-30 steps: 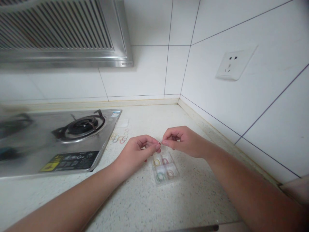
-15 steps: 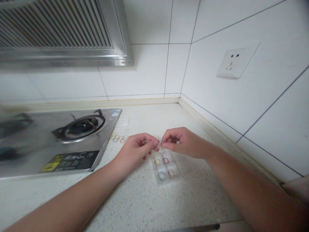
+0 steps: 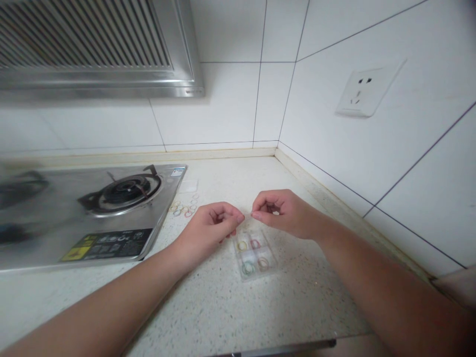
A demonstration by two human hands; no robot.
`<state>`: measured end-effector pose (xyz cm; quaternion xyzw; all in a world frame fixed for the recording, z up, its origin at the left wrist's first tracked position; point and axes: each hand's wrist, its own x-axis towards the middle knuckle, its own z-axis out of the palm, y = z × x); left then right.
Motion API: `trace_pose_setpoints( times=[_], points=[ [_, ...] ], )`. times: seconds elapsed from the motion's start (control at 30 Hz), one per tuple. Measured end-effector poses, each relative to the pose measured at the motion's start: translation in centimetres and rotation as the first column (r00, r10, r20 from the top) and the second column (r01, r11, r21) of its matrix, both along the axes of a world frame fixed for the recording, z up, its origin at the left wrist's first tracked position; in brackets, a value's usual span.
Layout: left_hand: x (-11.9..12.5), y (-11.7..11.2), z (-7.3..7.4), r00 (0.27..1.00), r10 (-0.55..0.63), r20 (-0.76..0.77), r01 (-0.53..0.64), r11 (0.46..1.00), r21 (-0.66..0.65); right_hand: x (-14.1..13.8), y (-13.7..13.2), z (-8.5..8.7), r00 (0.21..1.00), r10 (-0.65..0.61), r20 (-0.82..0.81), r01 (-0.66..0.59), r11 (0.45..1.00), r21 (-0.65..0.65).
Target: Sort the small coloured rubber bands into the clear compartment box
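Note:
Both hands meet in pinches just beyond a clear divided box (image 3: 243, 278). My left hand (image 3: 215, 221) is closed, thumb against fingertips. Close to it on the right, my right hand (image 3: 279, 212) also pinches. A faint thin bit shows between the two sets of fingertips, too small to name. Inside the box, thin rings like small elastic bands lie sorted by colour: yellow (image 3: 242, 245), red (image 3: 255, 243), green (image 3: 248, 268) and brownish (image 3: 263, 264). Several loose rings (image 3: 188, 210) of mixed colours lie on the counter beyond my left hand.
A steel gas hob (image 3: 111, 228) with a black burner (image 3: 130, 191) takes up the left. A small clear plastic piece (image 3: 189, 186) lies by its edge. A range hood (image 3: 148, 91) hangs above; a socket (image 3: 368, 91) is on the right wall. The speckled counter (image 3: 208, 312) continues in front.
My fingertips have drawn slightly apart, the right hand shifting a little up and to the right. Both hands stay pinched. The view has tilted slightly; the box and loose rings have not moved.

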<state>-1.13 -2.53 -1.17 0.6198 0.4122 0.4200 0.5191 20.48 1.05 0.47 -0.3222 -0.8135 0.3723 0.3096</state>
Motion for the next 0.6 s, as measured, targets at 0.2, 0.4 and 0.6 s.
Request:
trace_pose_setpoints(
  times=[0.2,0.4,0.6],
  points=[
    [0.08,-0.06,0.16,1.000,0.008,-0.014,-0.007,0.999,0.040,0.19,0.12,0.01,0.999,0.028,0.038,-0.029,0.999,0.031],
    [0.15,-0.19,0.23,1.000,0.025,0.008,-0.025,0.999,0.035,0.37,0.04,0.14,0.995,0.066,0.071,-0.069,0.997,0.034],
    [0.14,-0.30,0.22,0.999,-0.030,0.030,0.030,1.000,0.006,0.08,-0.28,0.38,0.997,0.065,0.042,-0.065,0.998,0.000]
  ],
)
